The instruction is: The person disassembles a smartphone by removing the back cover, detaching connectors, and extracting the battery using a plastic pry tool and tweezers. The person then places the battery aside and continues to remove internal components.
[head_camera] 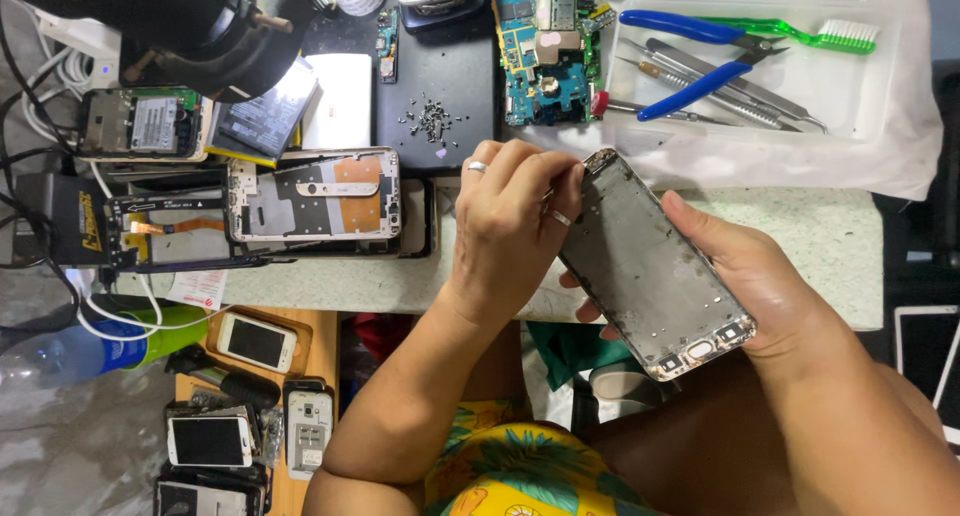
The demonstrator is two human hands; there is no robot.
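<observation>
Right hand: my right hand (745, 276) cradles a stripped phone frame (655, 266) above the bench (820, 236) edge.
Left hand: my left hand (515, 211) pinches the frame's top corner.
Nearby: blue pliers (690, 61) in a tray.

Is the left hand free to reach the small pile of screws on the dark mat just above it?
Probably yes: the screws lie uncovered just beyond the left hand, with nothing between. But its fingertips are pinching at the top edge of the phone frame, so it would have to let go first.
</observation>
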